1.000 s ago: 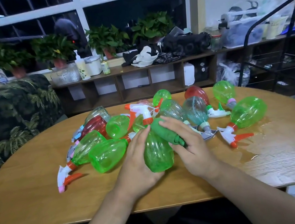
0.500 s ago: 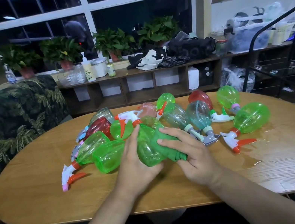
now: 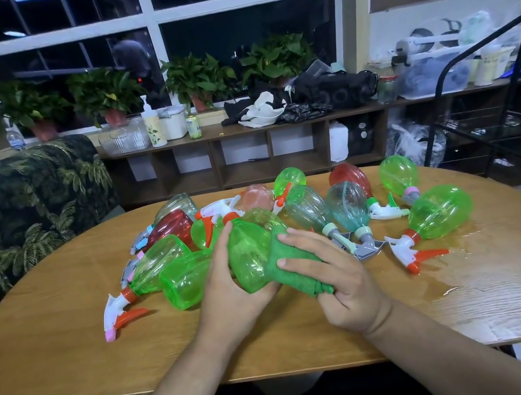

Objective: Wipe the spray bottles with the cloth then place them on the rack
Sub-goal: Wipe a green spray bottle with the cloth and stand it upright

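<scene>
My left hand [image 3: 225,294] grips a clear green spray bottle [image 3: 249,255] from its left side and underneath, just above the table; its orange-and-white trigger head points away from me. My right hand [image 3: 333,275] holds a bunched green cloth [image 3: 286,262] and presses it against the bottle's right flank. Behind them lies a heap of several more spray bottles [image 3: 347,206] in green, red, pink and pale blue, all on their sides. The black metal rack [image 3: 497,124] stands off the table's right end.
The oval wooden table [image 3: 69,342] carries a wet patch [image 3: 463,252] at its right side. A palm-print sofa [image 3: 11,213] sits at the left. A low shelf unit [image 3: 246,161] with plants, bags and containers runs under the window.
The bottle has tipped from pointing toward me to leaning left in my left hand. My right hand with the cloth has slid down along its right side.
</scene>
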`<state>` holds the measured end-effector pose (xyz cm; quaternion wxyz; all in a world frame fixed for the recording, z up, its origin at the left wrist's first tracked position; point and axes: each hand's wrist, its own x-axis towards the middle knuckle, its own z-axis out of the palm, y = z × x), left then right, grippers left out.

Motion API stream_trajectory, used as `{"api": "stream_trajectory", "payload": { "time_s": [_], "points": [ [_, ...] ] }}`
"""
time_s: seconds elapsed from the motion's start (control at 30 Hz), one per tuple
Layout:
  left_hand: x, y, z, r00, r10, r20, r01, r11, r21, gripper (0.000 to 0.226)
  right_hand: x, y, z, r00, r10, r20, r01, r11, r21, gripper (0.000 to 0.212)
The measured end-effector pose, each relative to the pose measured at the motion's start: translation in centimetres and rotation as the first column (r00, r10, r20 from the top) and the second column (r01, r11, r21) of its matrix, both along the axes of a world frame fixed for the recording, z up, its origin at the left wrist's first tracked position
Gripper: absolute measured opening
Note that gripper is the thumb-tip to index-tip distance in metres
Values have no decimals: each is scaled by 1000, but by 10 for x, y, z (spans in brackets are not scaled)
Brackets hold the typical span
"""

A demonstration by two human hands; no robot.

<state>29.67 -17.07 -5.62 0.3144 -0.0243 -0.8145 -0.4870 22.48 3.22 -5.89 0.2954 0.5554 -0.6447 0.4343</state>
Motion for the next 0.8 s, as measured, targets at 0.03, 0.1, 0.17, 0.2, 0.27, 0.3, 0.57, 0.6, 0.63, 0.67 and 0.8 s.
{"api": "stream_trajectory", "payload": {
  "time_s": [0.03,0.1,0.17,0.2,0.27,0.3,0.57,0.6,0.63,0.67,0.8],
  "points": [
    [1,1,0,1000,-10,-1,10,999,-41,119,0,0,0,1000,-9,18,9,1000,-11,63],
    [2,4,-1,999,-43,-9,41,988,-147,120,0,1,1,998,-29,55,31,999,-33,67],
    [2,8,-2,997,-71,-36,60,967,-247,115,-1,1,0,994,-41,101,47,998,-53,73],
    [2,9,-2,995,-86,-52,68,957,-282,113,-1,0,0,991,-47,124,54,997,-59,75],
    [1,8,-2,991,-115,-71,85,940,-331,110,1,-1,0,981,-58,185,69,996,-57,78],
    [1,7,-3,989,-125,-78,90,933,-350,110,2,-1,0,972,-66,227,80,996,-50,79],
    [2,8,-3,983,-160,-85,110,900,-421,108,8,0,9,908,-72,413,57,997,48,56],
    [2,8,-3,983,-165,-85,116,902,-416,108,7,-1,8,888,-55,457,45,998,33,56],
    [3,8,-3,982,-173,-82,125,903,-410,109,7,-2,7,861,-28,507,32,999,2,54],
    [3,8,-3,981,-181,-77,136,906,-401,109,7,-2,8,832,11,555,13,999,-39,53],
    [4,10,-3,981,-187,-56,153,916,-371,112,7,-6,10,720,142,679,8,977,-213,52]
  ]
}}
